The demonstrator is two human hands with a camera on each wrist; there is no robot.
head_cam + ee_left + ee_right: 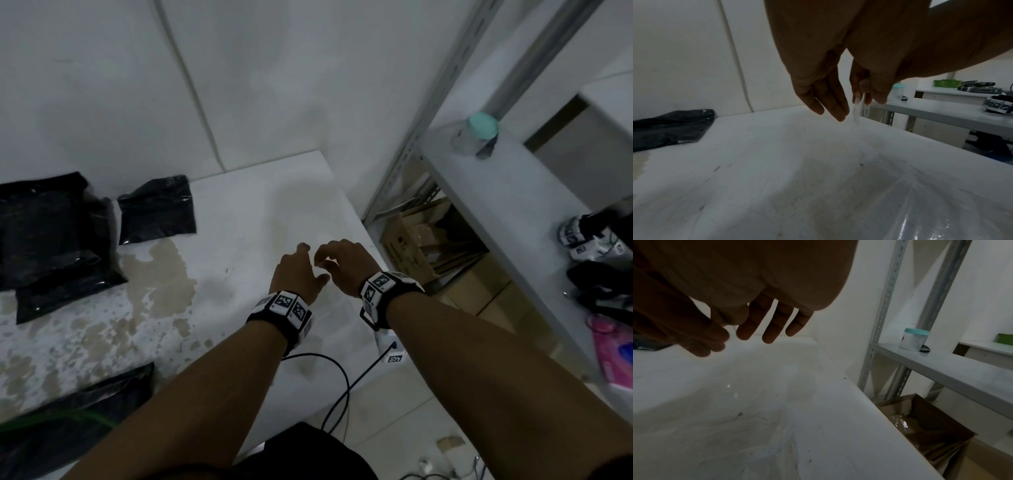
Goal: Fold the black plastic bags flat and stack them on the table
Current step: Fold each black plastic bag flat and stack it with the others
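Note:
Black plastic bags lie on the white table (239, 212): a flat stack (44, 233) at the far left, a single folded one (157, 209) beside it, and another (78, 421) at the near left edge. The stack (672, 126) also shows in the left wrist view. Both hands hover close together over the table's right part, away from the black bags. My left hand (301, 267) (828, 104) has straight, relaxed fingers and holds nothing. My right hand (329, 255) (760, 327) pinches the edge of a thin clear plastic film (857, 107), which spreads over the table (920, 219).
Brown stains (161, 274) mark the tabletop. A grey metal rack (507, 192) stands right of the table with a teal-lidded jar (479, 133) and a pink packet (613, 356). A cardboard box (421, 250) sits below it. Black cables (339, 383) hang by the table's near right corner.

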